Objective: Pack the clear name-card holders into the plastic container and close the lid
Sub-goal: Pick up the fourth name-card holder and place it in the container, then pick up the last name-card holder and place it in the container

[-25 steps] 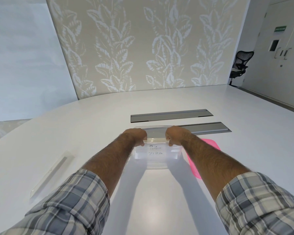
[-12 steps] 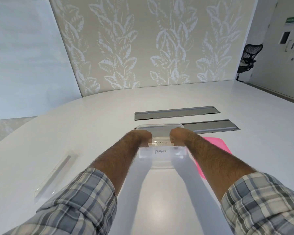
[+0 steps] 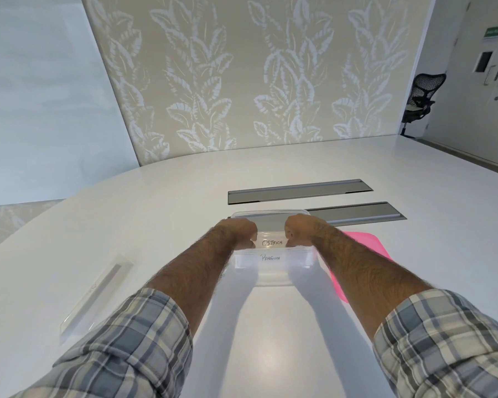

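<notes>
A clear plastic container [image 3: 273, 278] stands on the white table in front of me. Inside it a clear name-card holder reading "PENGUIN" [image 3: 270, 258] sits against the near wall. A second clear holder, reading "OSTRICH" [image 3: 271, 243], is just behind it at rim height. My left hand [image 3: 243, 229] grips its left end and my right hand [image 3: 298, 228] grips its right end, both curled over it above the container. Another clear holder [image 3: 98, 291] lies flat on the table to the left. The pink lid [image 3: 360, 254] lies to the right of the container, partly under my right forearm.
Two grey cable hatches [image 3: 299, 191] are set into the table [image 3: 156, 225] just beyond the container. A black office chair [image 3: 421, 99] stands by the far wall at the right, near a door.
Both hands have stayed over the container with the holder; the "OSTRICH" card between them has become readable behind the "PENGUIN" one. The camera has shifted slightly.
</notes>
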A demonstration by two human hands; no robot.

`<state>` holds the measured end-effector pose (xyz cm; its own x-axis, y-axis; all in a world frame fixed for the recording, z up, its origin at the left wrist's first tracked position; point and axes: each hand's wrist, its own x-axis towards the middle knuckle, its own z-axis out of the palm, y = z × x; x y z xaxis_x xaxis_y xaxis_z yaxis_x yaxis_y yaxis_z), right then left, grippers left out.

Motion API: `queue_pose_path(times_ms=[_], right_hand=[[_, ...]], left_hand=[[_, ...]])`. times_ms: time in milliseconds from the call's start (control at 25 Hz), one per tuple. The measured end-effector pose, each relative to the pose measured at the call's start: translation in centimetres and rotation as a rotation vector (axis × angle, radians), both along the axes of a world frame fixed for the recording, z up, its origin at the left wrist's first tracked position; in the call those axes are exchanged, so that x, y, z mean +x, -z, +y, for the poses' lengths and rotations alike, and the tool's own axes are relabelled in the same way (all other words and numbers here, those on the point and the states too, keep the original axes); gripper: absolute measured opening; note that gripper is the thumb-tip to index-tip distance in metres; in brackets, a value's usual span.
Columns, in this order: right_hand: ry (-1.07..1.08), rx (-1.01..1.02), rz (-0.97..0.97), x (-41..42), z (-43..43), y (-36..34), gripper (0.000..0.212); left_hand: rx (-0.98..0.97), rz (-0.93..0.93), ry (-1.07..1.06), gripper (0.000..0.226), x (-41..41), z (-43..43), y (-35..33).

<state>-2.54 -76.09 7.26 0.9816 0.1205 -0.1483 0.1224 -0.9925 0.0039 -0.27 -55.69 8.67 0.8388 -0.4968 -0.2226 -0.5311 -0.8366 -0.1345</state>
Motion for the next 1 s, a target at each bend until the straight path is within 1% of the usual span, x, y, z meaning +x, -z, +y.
queue_pose_path(times_ms=[80, 160, 280, 360, 400, 520, 760, 1000], right_hand=[[0.002, 0.052, -0.088, -0.2, 0.1, -0.4, 0.041], [-0.009, 0.096, -0.175, -0.6, 0.8, -1.2, 0.053], [-0.058, 0.166, -0.224, -0.8, 2.4, -2.5, 0.073], [-0.083, 0.199, -0.241, -1.0, 3.6, -3.4, 0.087], [-0.098, 0.197, -0.252, -1.1, 4.3, -3.7, 0.09], [-0.145, 0.16, -0.27, -1.2, 6.9, -4.8, 0.091], [-0.288, 0.148, -0.271, -1.9, 14.9, -5.5, 0.088], [-0.388, 0.083, -0.26, -2.8, 23.5, -5.1, 0.08]], left_hand=[[-0.057, -0.039, 0.008, 0.037, -0.4, 0.6, -0.2], [-0.113, -0.081, 0.014, 0.041, -1.0, 1.3, -0.6], [-0.171, -0.208, 0.062, 0.049, -1.6, 2.9, -1.9], [-0.159, -0.293, 0.076, 0.057, -2.1, 4.7, -2.9], [-0.146, -0.32, 0.062, 0.061, -2.4, 5.8, -3.3], [-0.15, -0.338, -0.055, 0.068, -3.6, 9.7, -4.2], [-0.123, -0.241, -0.318, 0.069, -7.4, 19.0, -4.3], [-0.096, -0.179, -0.421, 0.061, -9.9, 28.0, -3.9]])
